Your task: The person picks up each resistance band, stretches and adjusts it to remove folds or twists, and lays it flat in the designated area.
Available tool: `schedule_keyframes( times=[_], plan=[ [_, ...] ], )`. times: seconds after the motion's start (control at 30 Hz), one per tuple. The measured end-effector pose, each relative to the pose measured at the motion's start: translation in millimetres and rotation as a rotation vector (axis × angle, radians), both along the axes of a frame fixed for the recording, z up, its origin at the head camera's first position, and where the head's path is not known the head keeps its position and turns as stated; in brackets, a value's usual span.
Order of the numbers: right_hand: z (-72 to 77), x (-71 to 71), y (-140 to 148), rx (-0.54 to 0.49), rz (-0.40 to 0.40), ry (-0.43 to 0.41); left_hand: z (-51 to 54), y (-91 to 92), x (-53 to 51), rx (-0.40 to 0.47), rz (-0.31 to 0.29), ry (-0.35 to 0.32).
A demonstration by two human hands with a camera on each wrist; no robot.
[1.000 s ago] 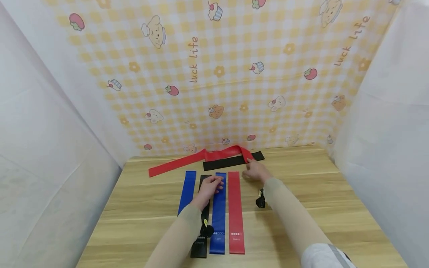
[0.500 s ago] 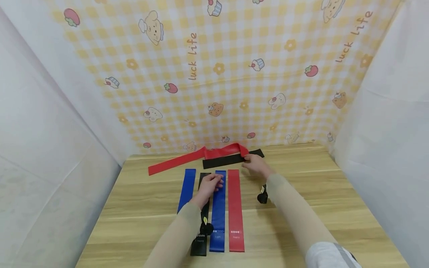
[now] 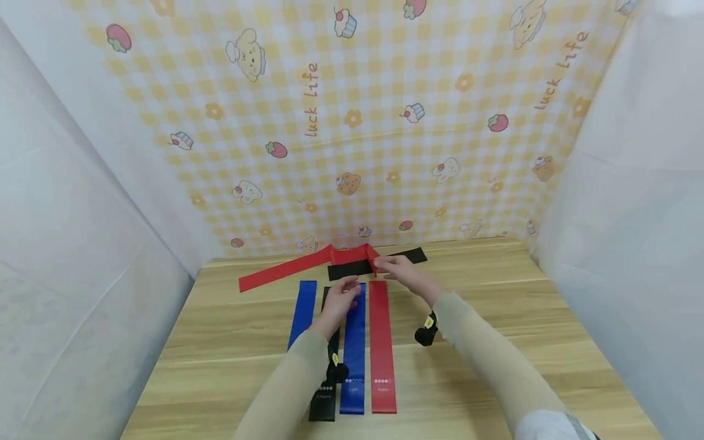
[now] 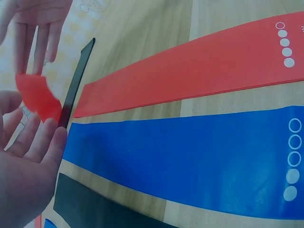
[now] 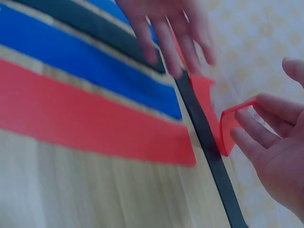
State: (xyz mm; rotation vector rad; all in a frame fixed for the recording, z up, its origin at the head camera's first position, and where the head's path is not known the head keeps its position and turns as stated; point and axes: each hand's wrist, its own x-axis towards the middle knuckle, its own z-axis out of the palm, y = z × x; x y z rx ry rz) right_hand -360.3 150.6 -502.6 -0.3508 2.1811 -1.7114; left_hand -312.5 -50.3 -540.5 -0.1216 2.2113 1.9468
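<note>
The right hand has just moved left, and the bent end of the long red strip goes with it. Half a second ago, that bend was farther right. Now it is near the left hand, and more of the black strip lying sideways peeks out on the right. To me, this means the red strip is being moved but is not flat yet.

The right hand's fingers are long and mostly straight, and its thumb sticks out. The tips touch the red end, but I cannot tell how tightly. The left hand's fingers are a little bent and loose, and I see nothing in them.

The red strip is in the middle of the picture, by the back edge of the table, partly behind the sideways black strip. I cannot tell if its left part is another strip.

Lower down, four strips lie in a row: a left blue one, a black one, another blue one and a flat red one.
</note>
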Motion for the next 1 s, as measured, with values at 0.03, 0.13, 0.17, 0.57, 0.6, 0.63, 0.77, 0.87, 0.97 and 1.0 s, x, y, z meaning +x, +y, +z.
schedule_keyframes(
  times=[0.03, 0.13, 0.17, 0.57, 0.6, 0.63, 0.77, 0.87, 0.97, 1.0],
  plan=[
    [0.1, 3.0, -3, -0.045, 0.009, -0.022, 0.3, 0.5, -0.7, 0.004, -0.005, 0.01],
    [0.5, 11.3, -14, -0.138, 0.042, -0.055, 1.7, 1.7, -1.5, 0.026, -0.019, 0.025],
    [0.5, 13.8, -17, -0.156, 0.05, -0.059, 2.1, 2.1, -2.0, 0.036, -0.022, 0.027],
    [3.8, 29.4, -51, -0.102, 0.055, -0.012, 1.3, 1.7, -3.5, -0.034, 0.051, 0.117],
    [4.4, 29.6, -52, -0.086, 0.051, -0.001, 2.0, 1.0, -3.1, -0.032, 0.057, 0.129],
    [4.5, 29.5, -53, -0.077, 0.048, 0.011, 3.2, 0.1, -2.6, -0.023, 0.064, 0.138],
    [5.1, 26.6, -57, -0.085, -0.016, 0.037, 9.5, -5.5, -0.9, 0.026, 0.089, 0.133],
    [8.5, 23.4, -60, -0.074, -0.083, 0.072, 15.5, -11.5, -1.0, 0.048, 0.1, 0.115],
    [9.1, 17.7, -63, 0.003, -0.101, 0.138, 22.9, -18.6, -1.4, 0.032, 0.096, 0.101],
    [9.3, 15.5, -64, 0.032, -0.097, 0.156, 25.6, -20.8, -1.7, 0.023, 0.095, 0.101]
  ],
)
